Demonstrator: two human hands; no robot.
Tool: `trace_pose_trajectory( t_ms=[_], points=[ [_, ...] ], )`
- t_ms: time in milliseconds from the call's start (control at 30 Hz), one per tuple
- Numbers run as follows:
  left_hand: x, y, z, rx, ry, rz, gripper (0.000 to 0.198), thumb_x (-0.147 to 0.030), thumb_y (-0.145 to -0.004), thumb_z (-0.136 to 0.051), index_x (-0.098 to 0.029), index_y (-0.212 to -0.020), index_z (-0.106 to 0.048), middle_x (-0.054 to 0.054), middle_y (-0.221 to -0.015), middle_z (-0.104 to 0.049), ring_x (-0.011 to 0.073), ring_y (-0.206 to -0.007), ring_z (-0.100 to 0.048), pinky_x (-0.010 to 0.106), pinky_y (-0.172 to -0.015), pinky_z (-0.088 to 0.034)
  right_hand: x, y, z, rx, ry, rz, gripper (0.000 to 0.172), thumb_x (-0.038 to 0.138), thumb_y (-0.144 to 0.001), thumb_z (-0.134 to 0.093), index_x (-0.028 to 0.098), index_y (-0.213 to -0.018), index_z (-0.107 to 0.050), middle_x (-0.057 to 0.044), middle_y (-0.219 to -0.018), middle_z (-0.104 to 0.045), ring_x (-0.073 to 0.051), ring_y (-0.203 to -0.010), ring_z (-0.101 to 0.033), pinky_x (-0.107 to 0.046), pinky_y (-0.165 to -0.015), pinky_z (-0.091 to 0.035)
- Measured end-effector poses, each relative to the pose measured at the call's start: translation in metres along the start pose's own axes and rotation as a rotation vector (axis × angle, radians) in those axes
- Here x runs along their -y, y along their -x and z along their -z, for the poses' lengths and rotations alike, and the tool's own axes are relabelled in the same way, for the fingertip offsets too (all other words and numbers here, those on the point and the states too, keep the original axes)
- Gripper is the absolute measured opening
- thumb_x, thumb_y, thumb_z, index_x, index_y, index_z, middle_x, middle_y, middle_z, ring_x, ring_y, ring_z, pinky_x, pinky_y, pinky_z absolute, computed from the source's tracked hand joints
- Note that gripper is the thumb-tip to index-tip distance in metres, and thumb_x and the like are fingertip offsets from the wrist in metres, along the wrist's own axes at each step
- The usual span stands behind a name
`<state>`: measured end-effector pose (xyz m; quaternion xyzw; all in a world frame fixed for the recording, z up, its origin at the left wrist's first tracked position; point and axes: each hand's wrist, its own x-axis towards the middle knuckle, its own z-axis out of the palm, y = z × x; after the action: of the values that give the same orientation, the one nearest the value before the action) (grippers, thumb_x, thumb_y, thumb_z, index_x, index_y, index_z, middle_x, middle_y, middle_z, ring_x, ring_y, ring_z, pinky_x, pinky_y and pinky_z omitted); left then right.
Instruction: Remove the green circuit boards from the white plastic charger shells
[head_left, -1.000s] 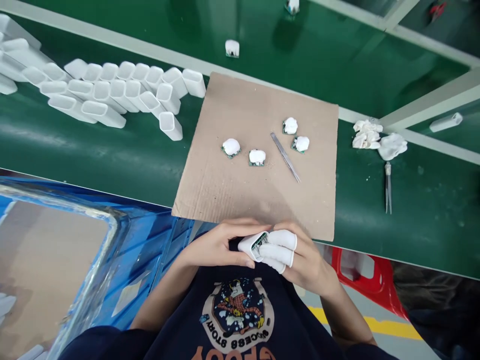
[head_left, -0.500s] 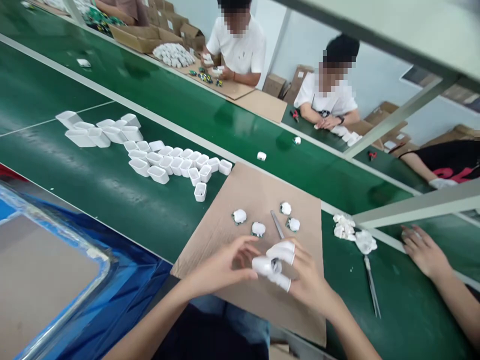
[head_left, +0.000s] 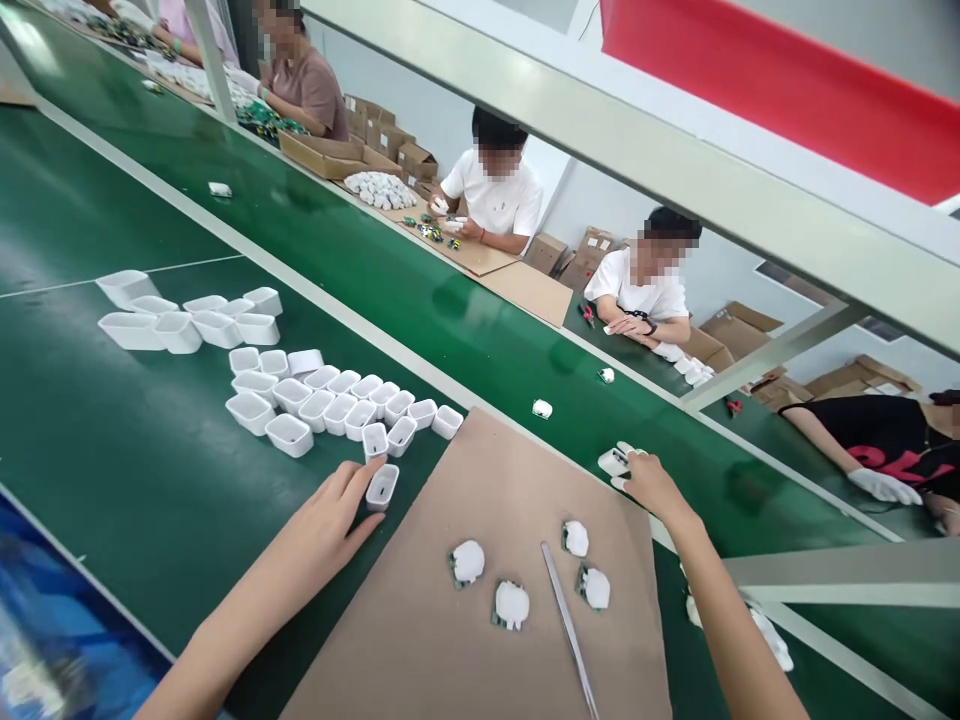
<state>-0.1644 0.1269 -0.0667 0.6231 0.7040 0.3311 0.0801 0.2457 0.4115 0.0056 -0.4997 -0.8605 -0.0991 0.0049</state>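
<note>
My left hand (head_left: pixel 334 520) has its thumb and fingers around a small white open-topped plastic housing (head_left: pixel 382 488) at the near end of the housing group. Over the green conveyor belt (head_left: pixel 480 340), my right hand (head_left: pixel 651 482), wearing white finger cots, pinches another white housing (head_left: pixel 613 462) with something dark at its end. Several small green circuit boards with white covers, one of them a white-covered board (head_left: pixel 511 605), lie on the cardboard sheet (head_left: pixel 420 640) between my arms. Metal tweezers (head_left: pixel 568 625) rest beside them.
Rows of white housings (head_left: pixel 289 436) stand on the green table to the left. A metal upright and beam (head_left: pixel 840 580) cross at right. White pieces (head_left: pixel 542 408) lie on the belt. Co-workers (head_left: pixel 495 190) sit along the far side.
My hands have parted from above the cardboard. The left went leftward to the near white housing; the right carried a white housing forward over the belt. The camera view has shifted.
</note>
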Motion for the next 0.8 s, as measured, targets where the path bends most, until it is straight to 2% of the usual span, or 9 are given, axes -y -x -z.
trace_pose_trajectory(
  t_ms=[100,200,267,333,467,567,633,700,800],
  points=[
    [0.003,-0.001,-0.002,0.005,0.024,0.046,0.045,-0.041,-0.097,-0.047,-0.023,-0.137,-0.053,0.009,-0.114,-0.069,0.0265,-0.097,-0.073,0.033,-0.077,-0.059,0.016,-0.011,-0.005,-0.034,0.066,0.148,0.032,0.016,-0.094,-0.062,0.016,-0.126,-0.063,-0.016,-0.132,-0.063,-0.031,-0.127,-0.058,-0.053,-0.103,-0.052],
    [0.004,-0.004,0.0,0.02,0.022,0.073,0.047,-0.045,-0.095,-0.05,-0.024,-0.136,-0.055,0.007,-0.101,-0.074,0.0252,-0.084,-0.074,0.032,-0.07,-0.059,0.041,-0.041,-0.011,-0.028,0.076,0.368,0.043,0.002,-0.092,-0.051,0.019,-0.128,-0.066,-0.015,-0.141,-0.06,-0.032,-0.146,-0.041,-0.055,-0.118,-0.039],
    [0.004,-0.004,0.003,0.035,0.032,0.085,0.045,-0.046,-0.093,-0.053,-0.024,-0.132,-0.059,0.005,-0.092,-0.075,0.0236,-0.074,-0.072,0.031,-0.064,-0.058,0.054,-0.062,-0.016,-0.011,0.072,0.479,0.038,0.005,-0.094,-0.053,0.02,-0.126,-0.066,-0.012,-0.138,-0.064,-0.03,-0.144,-0.044,-0.055,-0.118,-0.039],
    [0.003,-0.004,0.005,0.04,0.051,0.096,0.041,-0.046,-0.091,-0.056,-0.024,-0.125,-0.062,0.005,-0.096,-0.075,0.0226,-0.075,-0.072,0.03,-0.065,-0.058,0.06,-0.078,-0.018,-0.005,0.067,0.538,0.028,0.016,-0.097,-0.06,0.018,-0.124,-0.065,-0.01,-0.131,-0.066,-0.028,-0.132,-0.056,-0.054,-0.112,-0.046],
    [-0.001,-0.004,0.008,0.045,0.065,0.098,0.032,-0.045,-0.089,-0.06,-0.024,-0.113,-0.064,0.006,-0.105,-0.073,0.0231,-0.082,-0.072,0.031,-0.069,-0.059,0.052,-0.085,-0.018,-0.056,0.042,0.518,0.019,0.03,-0.097,-0.065,0.016,-0.111,-0.067,-0.007,-0.115,-0.07,-0.022,-0.108,-0.068,-0.047,-0.099,-0.055],
    [-0.003,-0.004,0.009,0.028,0.068,0.088,0.032,-0.046,-0.089,-0.061,-0.023,-0.112,-0.064,0.007,-0.106,-0.071,0.0237,-0.084,-0.071,0.032,-0.069,-0.059,0.044,-0.064,-0.014,-0.152,-0.009,0.403,0.017,0.031,-0.098,-0.064,0.015,-0.103,-0.068,-0.005,-0.102,-0.072,-0.019,-0.095,-0.07,-0.042,-0.09,-0.059],
    [-0.004,-0.001,0.009,0.019,0.061,0.069,0.032,-0.046,-0.089,-0.061,-0.023,-0.111,-0.063,0.007,-0.11,-0.069,0.0247,-0.089,-0.071,0.034,-0.073,-0.06,0.044,-0.033,-0.011,-0.231,-0.064,0.311,0.018,0.029,-0.098,-0.06,0.014,-0.104,-0.069,-0.008,-0.096,-0.073,-0.021,-0.089,-0.072,-0.04,-0.082,-0.061],
    [-0.007,0.006,0.008,0.018,0.033,0.036,0.03,-0.045,-0.09,-0.062,-0.024,-0.111,-0.063,0.008,-0.115,-0.068,0.0274,-0.099,-0.07,0.038,-0.081,-0.061,0.05,0.011,-0.005,-0.298,-0.13,0.254,0.025,0.03,-0.098,-0.055,0.012,-0.109,-0.07,-0.014,-0.096,-0.074,-0.027,-0.091,-0.074,-0.042,-0.078,-0.063],
    [-0.019,0.026,0.008,-0.012,-0.002,-0.005,0.029,-0.043,-0.091,-0.061,-0.024,-0.113,-0.062,0.009,-0.119,-0.069,0.0316,-0.111,-0.069,0.046,-0.091,-0.06,0.069,0.095,0.007,-0.339,-0.233,0.253,0.034,0.033,-0.096,-0.054,0.014,-0.123,-0.066,-0.017,-0.111,-0.075,-0.031,-0.106,-0.073,-0.045,-0.087,-0.063]
  ],
)
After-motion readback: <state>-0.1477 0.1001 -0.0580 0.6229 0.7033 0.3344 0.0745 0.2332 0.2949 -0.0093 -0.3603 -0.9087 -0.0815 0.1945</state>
